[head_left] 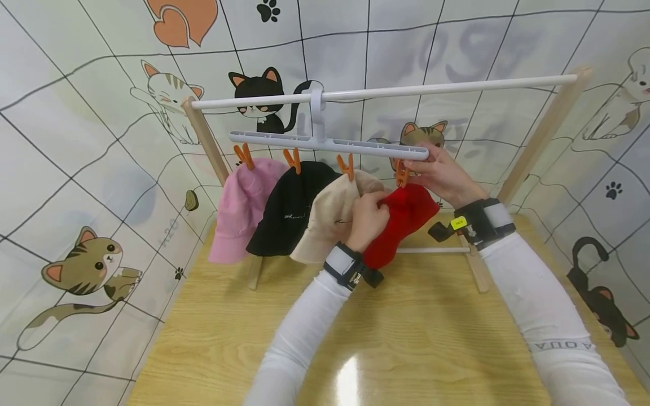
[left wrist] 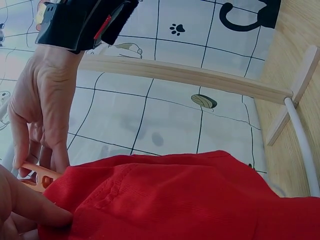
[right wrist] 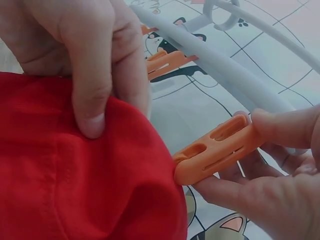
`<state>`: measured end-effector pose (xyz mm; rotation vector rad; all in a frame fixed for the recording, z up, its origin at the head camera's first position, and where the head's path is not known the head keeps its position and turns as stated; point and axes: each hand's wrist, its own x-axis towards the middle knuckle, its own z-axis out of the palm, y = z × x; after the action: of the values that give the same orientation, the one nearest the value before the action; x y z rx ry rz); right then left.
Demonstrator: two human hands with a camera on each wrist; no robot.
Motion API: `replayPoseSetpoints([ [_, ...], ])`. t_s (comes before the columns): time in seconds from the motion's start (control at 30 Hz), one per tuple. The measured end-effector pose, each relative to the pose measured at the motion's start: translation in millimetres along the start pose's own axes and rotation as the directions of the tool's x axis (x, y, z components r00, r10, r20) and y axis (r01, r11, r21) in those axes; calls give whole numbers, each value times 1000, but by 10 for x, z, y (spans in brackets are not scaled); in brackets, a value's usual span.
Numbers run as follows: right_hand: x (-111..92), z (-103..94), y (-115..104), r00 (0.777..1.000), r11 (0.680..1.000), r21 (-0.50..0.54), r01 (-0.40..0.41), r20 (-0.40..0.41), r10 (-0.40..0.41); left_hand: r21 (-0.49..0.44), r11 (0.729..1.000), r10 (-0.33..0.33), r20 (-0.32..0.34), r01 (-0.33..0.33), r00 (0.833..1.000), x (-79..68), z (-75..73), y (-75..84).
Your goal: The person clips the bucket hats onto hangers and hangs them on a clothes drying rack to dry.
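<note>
A red bucket hat (head_left: 406, 217) hangs at the right end of a light grey hanger bar (head_left: 373, 148). My left hand (head_left: 368, 221) pinches the hat's fabric between thumb and fingers, with the thumb on the near side in the right wrist view. My right hand (head_left: 449, 177) holds an orange clothespin (right wrist: 215, 150) by its handle end. The clothespin's other end meets the edge of the red fabric (right wrist: 100, 180). Pink (head_left: 246, 208), black (head_left: 289, 211) and beige (head_left: 330, 220) hats hang to the left, each below an orange clothespin (head_left: 346, 167).
The hanger hooks over a white rod (head_left: 447, 88) held by wooden side posts (head_left: 543, 135). A lower white rod (head_left: 431, 250) runs behind the hats. The stand rests on a wooden tabletop (head_left: 406, 338). Cat-patterned walls (head_left: 127, 186) enclose the back and sides.
</note>
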<state>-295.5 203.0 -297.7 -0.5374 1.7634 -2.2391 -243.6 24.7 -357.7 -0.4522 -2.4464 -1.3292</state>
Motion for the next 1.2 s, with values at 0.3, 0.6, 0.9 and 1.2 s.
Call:
replayPoseSetpoints([
  [0.3, -10, 24, 12, 999, 999, -37, 25, 33, -23, -53, 998, -18, -34, 16, 999, 2, -32, 44],
  [0.6, -17, 16, 19, 1000, 999, -51, 18, -4, -18, -61, 997, 46, -74, -50, 996, -8, -65, 68],
  [0.9, -23, -8, 48, 1000, 1000, -24, 20, 14, -19, -88, 994, 51, -77, -58, 996, -11, -53, 88],
  [1.2, -41, -35, 49, 1000, 1000, -25, -7, -16, 7, -27, 999, 40, 17, -40, 999, -120, -13, 8],
])
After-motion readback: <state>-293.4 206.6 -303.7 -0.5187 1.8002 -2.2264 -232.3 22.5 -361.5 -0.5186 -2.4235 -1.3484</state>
